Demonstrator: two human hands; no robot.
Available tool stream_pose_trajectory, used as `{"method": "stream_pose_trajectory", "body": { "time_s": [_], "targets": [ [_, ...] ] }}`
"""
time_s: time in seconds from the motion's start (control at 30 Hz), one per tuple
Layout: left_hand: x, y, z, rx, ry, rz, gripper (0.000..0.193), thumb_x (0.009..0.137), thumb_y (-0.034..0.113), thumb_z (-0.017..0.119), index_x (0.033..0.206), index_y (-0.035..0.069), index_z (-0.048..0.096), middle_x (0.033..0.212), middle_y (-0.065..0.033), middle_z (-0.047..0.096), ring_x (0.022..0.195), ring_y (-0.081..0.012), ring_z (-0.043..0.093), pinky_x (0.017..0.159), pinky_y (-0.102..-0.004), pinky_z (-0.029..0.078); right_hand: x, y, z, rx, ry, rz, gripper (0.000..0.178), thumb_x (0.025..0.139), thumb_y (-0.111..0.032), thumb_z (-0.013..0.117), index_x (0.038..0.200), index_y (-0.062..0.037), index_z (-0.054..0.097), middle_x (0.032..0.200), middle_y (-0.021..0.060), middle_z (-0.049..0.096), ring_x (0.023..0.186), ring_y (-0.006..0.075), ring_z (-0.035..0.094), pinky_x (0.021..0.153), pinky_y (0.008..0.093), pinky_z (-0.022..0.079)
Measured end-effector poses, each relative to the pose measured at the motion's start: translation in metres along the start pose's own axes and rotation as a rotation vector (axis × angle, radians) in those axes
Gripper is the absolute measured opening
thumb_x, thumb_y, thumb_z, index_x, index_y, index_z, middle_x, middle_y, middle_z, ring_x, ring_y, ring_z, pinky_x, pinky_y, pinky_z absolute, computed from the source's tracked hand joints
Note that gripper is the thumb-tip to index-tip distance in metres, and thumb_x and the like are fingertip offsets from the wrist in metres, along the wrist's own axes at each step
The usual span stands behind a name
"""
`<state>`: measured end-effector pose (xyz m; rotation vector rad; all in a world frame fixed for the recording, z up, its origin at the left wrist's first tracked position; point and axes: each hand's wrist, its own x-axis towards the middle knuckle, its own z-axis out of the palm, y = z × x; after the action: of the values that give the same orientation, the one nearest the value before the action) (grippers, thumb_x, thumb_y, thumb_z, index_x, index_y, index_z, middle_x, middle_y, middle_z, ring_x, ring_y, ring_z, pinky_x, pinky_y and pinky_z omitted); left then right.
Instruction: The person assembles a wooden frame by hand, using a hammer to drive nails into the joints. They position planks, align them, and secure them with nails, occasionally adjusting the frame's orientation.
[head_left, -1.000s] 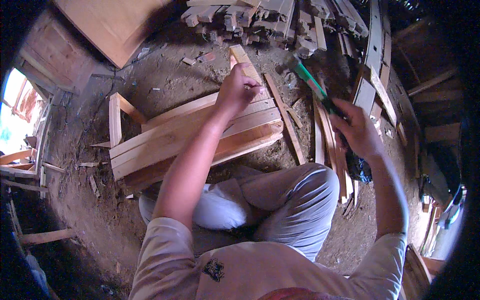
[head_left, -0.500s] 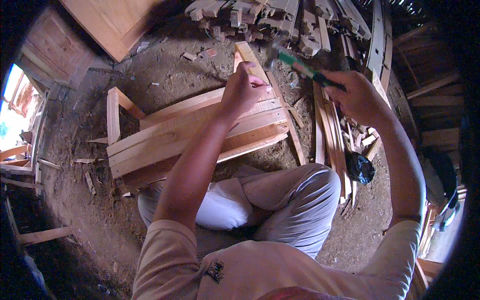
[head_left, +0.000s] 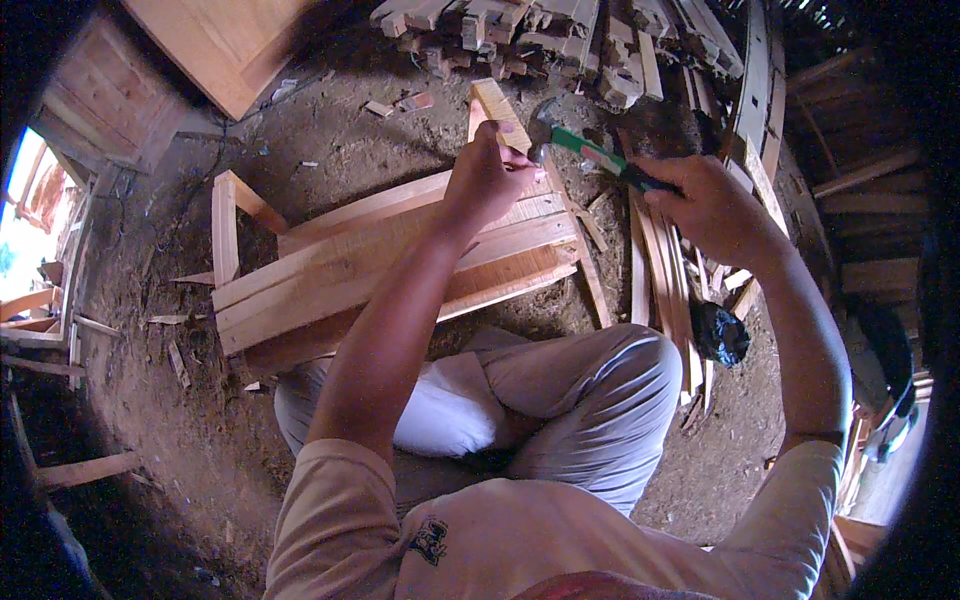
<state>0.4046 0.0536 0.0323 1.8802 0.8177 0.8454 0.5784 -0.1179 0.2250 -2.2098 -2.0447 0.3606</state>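
Claw hammer [head_left: 605,160], upper centre, gripped in right hand [head_left: 705,195] — head just beside left hand [head_left: 488,185], pinched narrow, contents unclear, above centre plank assembly [head_left: 345,250] — misaimed swing could strike fingers.

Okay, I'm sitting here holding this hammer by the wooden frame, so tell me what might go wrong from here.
The hammer head appears right by your left hand, so a stray blow might catch it. The wooden frame rests on a dirt floor, so it may shift when struck.
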Motion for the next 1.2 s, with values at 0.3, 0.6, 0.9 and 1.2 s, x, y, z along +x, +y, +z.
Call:
{"method": "stream_pose_trajectory", "body": {
  "time_s": [0.3,0.6,0.9,1.2],
  "targets": [
    [0.001,0.004,-0.001,-0.083,-0.043,-0.02,0.068,0.081,0.021,0.084,0.131,-0.001,0.042,0.096,-0.0146,0.075,0.087,-0.0247,0.073,0.079,-0.0356,0.056,-0.007,0.038,0.027,-0.268,0.28,-0.387,0.042,0.096,-0.016,0.064,0.135,0.0002,0.06,0.095,0.0216,0.071,0.081,0.0201,0.067,0.077,0.0369,0.053],
    [0.004,-0.004,-0.006,-0.072,-0.125,0.061,0.059,0.08,0.021,0.084,0.124,0.0,0.052,0.1,-0.0149,0.075,0.091,-0.0226,0.073,0.081,-0.0336,0.055,-0.087,0.019,0.022,0.391,0.299,0.378,0.046,0.101,-0.015,0.061,0.144,-0.0039,0.054,0.076,-0.0009,0.056,0.054,0.0043,0.045,0.047,0.0237,0.035],
    [0.0,0.016,-0.035,-0.072,-0.08,-0.077,0.058,0.085,0.035,0.079,0.124,-0.003,0.057,0.122,-0.0222,0.067,0.113,-0.0276,0.066,0.095,-0.0391,0.053,-0.201,0.001,0.076,0.718,0.379,0.604,0.041,0.097,-0.008,0.063,0.137,-0.0023,0.06,0.081,-0.0003,0.063,0.067,0.0063,0.054,0.061,0.0259,0.049],
    [-0.098,0.062,-0.027,0.916,-0.19,0.145,0.146,0.049,0.077,0.084,0.149,-0.013,0.025,0.151,-0.0306,0.037,0.145,-0.0439,0.033,0.123,-0.0547,0.021,-0.165,0.019,0.062,0.527,0.147,0.342,0.048,0.091,-0.002,0.062,0.139,0.0027,0.056,0.102,0.0164,0.072,0.089,0.0179,0.065,0.085,0.0354,0.053]
  ]
}}
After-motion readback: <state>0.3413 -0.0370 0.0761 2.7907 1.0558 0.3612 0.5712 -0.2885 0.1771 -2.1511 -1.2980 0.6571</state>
